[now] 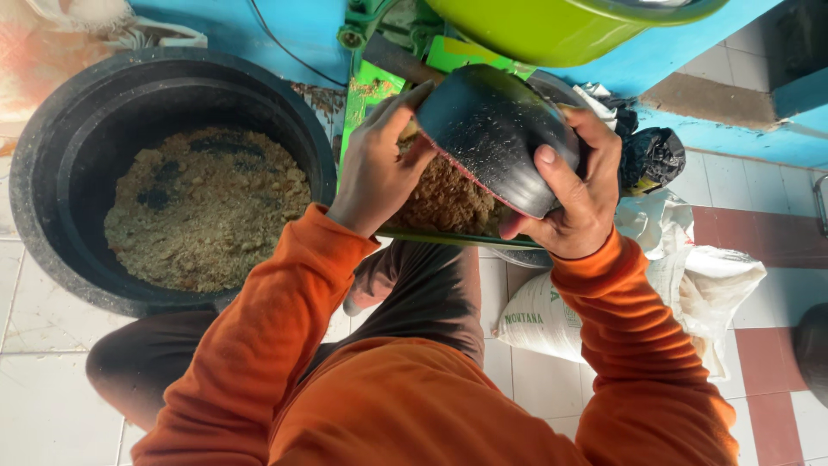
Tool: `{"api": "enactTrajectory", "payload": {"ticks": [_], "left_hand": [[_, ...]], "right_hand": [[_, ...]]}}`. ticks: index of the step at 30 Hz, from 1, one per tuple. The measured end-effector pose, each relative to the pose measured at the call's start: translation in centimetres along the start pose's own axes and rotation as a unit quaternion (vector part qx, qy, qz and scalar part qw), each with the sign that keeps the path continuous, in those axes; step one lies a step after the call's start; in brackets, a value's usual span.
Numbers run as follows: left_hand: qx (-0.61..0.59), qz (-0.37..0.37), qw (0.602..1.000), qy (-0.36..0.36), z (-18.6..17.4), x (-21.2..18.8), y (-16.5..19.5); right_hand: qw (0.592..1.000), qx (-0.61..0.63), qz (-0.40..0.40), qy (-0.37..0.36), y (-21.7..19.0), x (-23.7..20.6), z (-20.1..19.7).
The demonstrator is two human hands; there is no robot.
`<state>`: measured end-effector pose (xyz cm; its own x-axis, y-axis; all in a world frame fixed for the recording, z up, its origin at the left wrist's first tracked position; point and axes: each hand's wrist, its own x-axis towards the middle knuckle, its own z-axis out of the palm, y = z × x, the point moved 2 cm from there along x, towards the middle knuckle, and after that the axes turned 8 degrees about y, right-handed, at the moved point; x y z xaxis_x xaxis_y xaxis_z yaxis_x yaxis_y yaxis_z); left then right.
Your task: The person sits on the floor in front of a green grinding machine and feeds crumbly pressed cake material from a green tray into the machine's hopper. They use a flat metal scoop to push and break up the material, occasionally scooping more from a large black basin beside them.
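White and red floor tiles and a blue wall frame a green machine (379,95). Right hand (573,194) grasps a tilted black bowl (496,129) at the machine's chute; left hand (375,164) presses on the brown meal (444,198) at its rim. Best kept tilted steadily, I judge, so nothing spills. Beside it, a black tub (60,155) holds more meal. A white sack (539,319) lies below.

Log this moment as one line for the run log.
left hand: in brown meal | right hand: grips tilted black bowl | black tub: holds meal
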<state>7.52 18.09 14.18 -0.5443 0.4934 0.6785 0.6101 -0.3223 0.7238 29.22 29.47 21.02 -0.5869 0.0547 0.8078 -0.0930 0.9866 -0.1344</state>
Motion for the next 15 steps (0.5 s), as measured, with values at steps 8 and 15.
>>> {"api": "enactTrajectory", "payload": {"ticks": [8, 15], "left_hand": [[0.223, 0.123, 0.963, 0.086, -4.6, 2.9, 0.5], [0.200, 0.009, 0.967, 0.157, -13.9, 1.4, -3.6]], "right_hand": [[0.998, 0.025, -0.007, -0.054, -0.5, 5.6, -0.8], [0.967, 0.036, 0.105, -0.230, 1.0, 3.2, 0.9]]}}
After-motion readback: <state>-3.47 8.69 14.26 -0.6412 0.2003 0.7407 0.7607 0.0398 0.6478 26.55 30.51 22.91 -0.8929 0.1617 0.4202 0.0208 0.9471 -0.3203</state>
